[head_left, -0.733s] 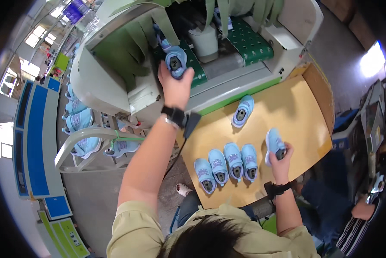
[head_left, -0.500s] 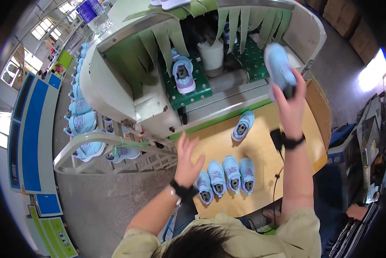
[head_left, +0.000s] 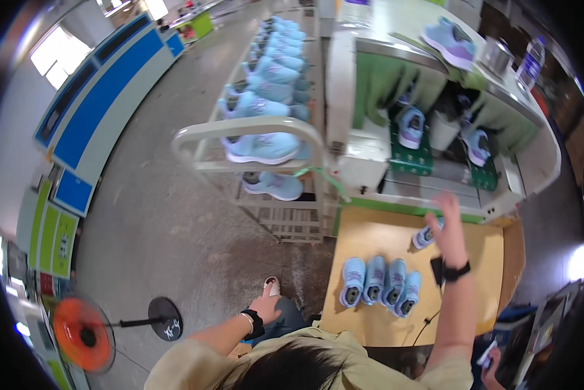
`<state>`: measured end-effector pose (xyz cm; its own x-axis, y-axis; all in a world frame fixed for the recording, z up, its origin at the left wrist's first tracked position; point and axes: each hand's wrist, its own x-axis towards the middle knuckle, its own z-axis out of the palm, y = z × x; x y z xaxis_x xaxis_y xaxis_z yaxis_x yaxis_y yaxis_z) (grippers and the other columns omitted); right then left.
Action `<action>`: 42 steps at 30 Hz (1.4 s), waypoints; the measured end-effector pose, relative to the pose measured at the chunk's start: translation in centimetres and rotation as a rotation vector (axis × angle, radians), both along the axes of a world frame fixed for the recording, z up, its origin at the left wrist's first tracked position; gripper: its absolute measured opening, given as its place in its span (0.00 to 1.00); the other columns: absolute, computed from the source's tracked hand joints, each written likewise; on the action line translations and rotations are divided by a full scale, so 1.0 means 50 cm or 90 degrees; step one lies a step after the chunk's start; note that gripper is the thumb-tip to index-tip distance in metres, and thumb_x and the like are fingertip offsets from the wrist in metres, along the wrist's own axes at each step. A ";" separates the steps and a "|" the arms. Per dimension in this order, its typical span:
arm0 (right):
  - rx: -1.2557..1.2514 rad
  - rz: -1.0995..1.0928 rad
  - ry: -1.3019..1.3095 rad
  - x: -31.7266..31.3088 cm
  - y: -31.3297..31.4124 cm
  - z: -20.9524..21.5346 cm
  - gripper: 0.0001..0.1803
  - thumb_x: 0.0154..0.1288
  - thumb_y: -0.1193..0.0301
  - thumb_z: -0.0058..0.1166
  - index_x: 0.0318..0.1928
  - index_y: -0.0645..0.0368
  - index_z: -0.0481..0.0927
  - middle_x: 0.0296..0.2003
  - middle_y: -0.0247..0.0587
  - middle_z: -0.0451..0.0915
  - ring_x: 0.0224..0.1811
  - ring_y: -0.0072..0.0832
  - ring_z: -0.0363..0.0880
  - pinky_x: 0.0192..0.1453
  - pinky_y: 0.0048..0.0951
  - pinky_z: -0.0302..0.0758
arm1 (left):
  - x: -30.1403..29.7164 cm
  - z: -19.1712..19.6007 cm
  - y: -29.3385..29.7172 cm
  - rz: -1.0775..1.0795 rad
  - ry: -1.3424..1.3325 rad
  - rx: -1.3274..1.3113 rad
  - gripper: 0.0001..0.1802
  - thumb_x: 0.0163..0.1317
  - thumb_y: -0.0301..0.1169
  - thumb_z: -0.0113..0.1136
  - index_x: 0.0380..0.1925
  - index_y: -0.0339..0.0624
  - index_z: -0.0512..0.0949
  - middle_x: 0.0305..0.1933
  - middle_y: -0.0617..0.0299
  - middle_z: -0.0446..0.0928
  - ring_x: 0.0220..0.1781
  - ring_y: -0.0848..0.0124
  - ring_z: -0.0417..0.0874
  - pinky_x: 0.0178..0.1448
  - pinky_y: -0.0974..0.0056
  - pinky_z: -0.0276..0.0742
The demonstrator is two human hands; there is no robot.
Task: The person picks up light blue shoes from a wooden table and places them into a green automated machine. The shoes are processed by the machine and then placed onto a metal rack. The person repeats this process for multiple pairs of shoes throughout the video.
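Observation:
My right hand reaches over the wooden table, fingers apart and slightly blurred, holding nothing. It is beside a single light-blue shoe, which it partly covers. My left hand hangs empty by my knee, its fingers stretched out, away from the table. Several light-blue shoes stand in a row on the table's near left part. In the machine's opening, one shoe rests on the left green perforated belt and another shoe on the right one.
A wheeled rack of blue shoes stands left of the machine. On the machine's top are a shoe, a metal cup and a bottle. An orange fan stands lower left. Another person's hand shows lower right.
The shoe from my right hand now appears to be on the right belt, and that hand has come back toward the table, empty. My left hand has dropped toward my knee. The view has swung left.

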<state>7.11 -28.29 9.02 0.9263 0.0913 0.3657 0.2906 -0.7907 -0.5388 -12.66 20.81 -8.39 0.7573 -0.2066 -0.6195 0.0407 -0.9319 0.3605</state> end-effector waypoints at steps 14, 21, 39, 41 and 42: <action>0.122 0.343 0.477 -0.337 0.632 -0.060 0.22 0.71 0.62 0.59 0.62 0.55 0.78 0.51 0.50 0.82 0.54 0.44 0.82 0.58 0.38 0.78 | -0.050 -0.258 0.518 0.314 0.039 -0.077 0.29 0.60 0.47 0.64 0.56 0.39 0.82 0.54 0.46 0.85 0.59 0.52 0.84 0.63 0.54 0.78; 0.067 0.503 0.444 -0.218 0.973 -0.014 0.23 0.72 0.61 0.58 0.62 0.56 0.77 0.49 0.49 0.82 0.51 0.43 0.82 0.55 0.38 0.79 | -0.225 -0.287 0.852 0.338 0.017 0.027 0.31 0.62 0.53 0.58 0.56 0.40 0.82 0.55 0.46 0.84 0.62 0.50 0.81 0.69 0.52 0.74; -0.031 0.764 0.414 0.038 1.392 -0.081 0.22 0.75 0.61 0.53 0.63 0.58 0.76 0.57 0.49 0.80 0.59 0.47 0.78 0.62 0.41 0.75 | -0.305 -0.329 1.060 0.392 0.202 0.042 0.20 0.64 0.44 0.54 0.43 0.44 0.87 0.50 0.48 0.85 0.58 0.47 0.83 0.61 0.50 0.79; -0.038 0.735 0.460 0.088 1.405 -0.058 0.22 0.76 0.61 0.53 0.64 0.58 0.76 0.59 0.48 0.79 0.62 0.45 0.77 0.65 0.39 0.74 | -0.216 -0.345 1.120 0.250 0.122 0.079 0.19 0.64 0.43 0.55 0.43 0.45 0.87 0.50 0.49 0.86 0.57 0.48 0.84 0.60 0.50 0.80; 0.005 0.704 0.447 0.111 1.391 -0.064 0.22 0.76 0.61 0.53 0.64 0.58 0.76 0.58 0.47 0.80 0.61 0.45 0.77 0.65 0.39 0.74 | -0.133 -0.363 1.152 0.185 0.072 0.097 0.18 0.64 0.43 0.55 0.43 0.46 0.88 0.49 0.49 0.86 0.57 0.48 0.84 0.59 0.50 0.81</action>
